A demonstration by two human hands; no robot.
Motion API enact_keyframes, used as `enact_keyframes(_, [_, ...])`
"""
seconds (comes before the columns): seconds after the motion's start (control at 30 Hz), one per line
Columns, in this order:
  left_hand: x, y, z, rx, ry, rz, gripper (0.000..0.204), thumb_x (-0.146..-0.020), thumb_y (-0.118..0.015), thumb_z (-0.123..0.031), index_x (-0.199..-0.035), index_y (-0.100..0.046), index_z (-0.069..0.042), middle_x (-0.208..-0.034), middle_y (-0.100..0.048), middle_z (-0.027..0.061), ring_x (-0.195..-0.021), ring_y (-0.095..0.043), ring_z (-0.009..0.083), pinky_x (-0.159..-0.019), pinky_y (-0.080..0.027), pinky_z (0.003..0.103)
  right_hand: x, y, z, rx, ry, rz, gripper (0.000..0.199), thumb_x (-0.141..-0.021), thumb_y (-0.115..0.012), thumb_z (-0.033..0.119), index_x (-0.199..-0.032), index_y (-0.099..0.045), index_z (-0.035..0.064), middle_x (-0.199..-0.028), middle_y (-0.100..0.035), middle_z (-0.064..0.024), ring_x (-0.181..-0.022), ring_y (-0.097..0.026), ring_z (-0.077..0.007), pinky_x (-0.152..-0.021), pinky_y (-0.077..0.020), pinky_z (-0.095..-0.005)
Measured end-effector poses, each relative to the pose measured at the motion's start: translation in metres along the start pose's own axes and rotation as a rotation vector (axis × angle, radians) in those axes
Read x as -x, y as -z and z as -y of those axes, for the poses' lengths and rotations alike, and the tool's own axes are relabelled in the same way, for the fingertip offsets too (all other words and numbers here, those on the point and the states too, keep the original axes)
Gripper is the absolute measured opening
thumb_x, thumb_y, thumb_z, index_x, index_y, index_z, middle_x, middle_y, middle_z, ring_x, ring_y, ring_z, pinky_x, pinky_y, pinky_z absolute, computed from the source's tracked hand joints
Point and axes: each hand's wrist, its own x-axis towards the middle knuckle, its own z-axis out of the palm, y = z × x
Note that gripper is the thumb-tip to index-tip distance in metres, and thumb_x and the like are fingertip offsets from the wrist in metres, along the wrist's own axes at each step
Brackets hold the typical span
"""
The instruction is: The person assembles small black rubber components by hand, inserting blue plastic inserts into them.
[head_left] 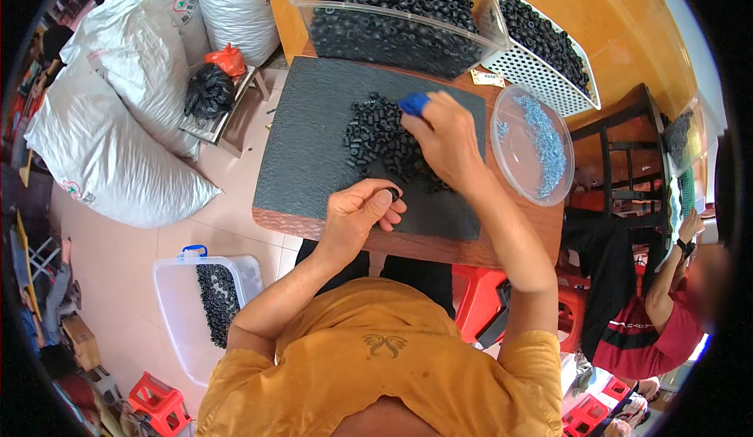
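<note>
Near the front edge of the table, my left hand is closed, with a small black ring-shaped part pinched between thumb and fingers. My right hand is over the right side of a loose pile of small black cylindrical parts, fingers bent together. At its fingertips is a bright blue piece; whether it is worn on a finger or held is unclear. What else those fingers grip is hidden. The pile lies on a dark grey textured mat that covers most of the wooden table.
Behind the mat stand a clear bin of black parts and a white perforated basket. A round clear lid with tiny blue pieces lies right. A clear tub is on the floor left, near white sacks. Another person sits right.
</note>
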Motion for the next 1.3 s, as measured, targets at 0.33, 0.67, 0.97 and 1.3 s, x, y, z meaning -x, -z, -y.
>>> enact_keyframes(0.33, [0.002, 0.003, 0.003, -0.045, 0.013, 0.032, 0.022, -0.091, -0.05, -0.016, -0.099, -0.057, 0.003, -0.084, -0.063, 0.011, -0.068, -0.059, 0.0116, -0.058, -0.049, 0.023, -0.05, -0.052, -0.043, 0.131, 0.201, 0.227, 0.017, -0.065, -0.065, 0.003, -0.06, -0.049, 0.0004, -0.064, -0.052, -0.0106, -0.068, -0.049, -0.0295, -0.06, -0.0401, -0.039])
enact_keyframes(0.67, [0.002, 0.002, 0.004, 0.052, 0.072, 0.007, 0.02, -0.091, -0.049, -0.014, -0.101, -0.057, 0.001, -0.085, -0.063, 0.008, -0.069, -0.057, 0.0092, -0.062, -0.048, 0.022, -0.053, -0.044, -0.031, 0.296, 0.337, 0.305, 0.011, -0.061, -0.06, 0.001, -0.059, -0.049, 0.0021, -0.067, -0.051, -0.0097, -0.072, -0.048, -0.0287, -0.063, -0.0427, -0.0385])
enact_keyframes(0.97, [0.002, 0.002, 0.008, 0.032, 0.03, 0.041, 0.02, -0.091, -0.05, -0.015, -0.101, -0.057, 0.001, -0.084, -0.06, 0.0055, -0.071, -0.055, 0.008, -0.061, -0.046, 0.021, -0.066, -0.051, -0.01, 0.53, 0.452, 0.523, 0.01, -0.059, -0.061, -0.001, -0.069, -0.059, 0.0017, -0.073, -0.056, -0.0125, -0.08, -0.052, -0.0291, -0.072, -0.0447, -0.0368])
enact_keyframes(1.3, [0.004, 0.005, 0.005, 0.042, 0.062, 0.03, 0.018, -0.09, -0.049, -0.011, -0.101, -0.058, 0.001, -0.083, -0.062, 0.0074, -0.068, -0.057, 0.0086, -0.061, -0.048, 0.021, -0.063, -0.042, -0.034, 0.505, 0.162, 0.479, 0.006, -0.065, -0.061, 0.003, -0.069, -0.057, -0.0002, -0.075, -0.06, -0.0149, -0.08, -0.054, -0.0323, -0.07, -0.0458, -0.0402])
